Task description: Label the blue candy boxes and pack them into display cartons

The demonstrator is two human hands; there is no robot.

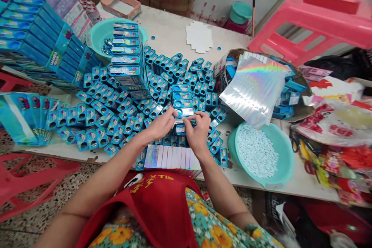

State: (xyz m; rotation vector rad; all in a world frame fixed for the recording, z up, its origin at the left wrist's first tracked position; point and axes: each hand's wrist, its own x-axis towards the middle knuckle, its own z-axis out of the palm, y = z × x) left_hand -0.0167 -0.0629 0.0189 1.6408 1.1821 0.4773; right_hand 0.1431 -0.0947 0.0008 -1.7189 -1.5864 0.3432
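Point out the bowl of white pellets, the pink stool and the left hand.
Bowl [262,183]: head view, near rim.
Stool [277,17]: head view, side.
Left hand [163,124]: head view, back.

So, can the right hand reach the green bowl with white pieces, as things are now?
Probably yes: only low blue boxes lie between the right hand and the green bowl, though that hand's fingers seem to pinch a small strip.

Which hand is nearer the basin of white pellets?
Right. The right hand is left of the basin, over the blue boxes; the left hand is farther left, beyond the right.
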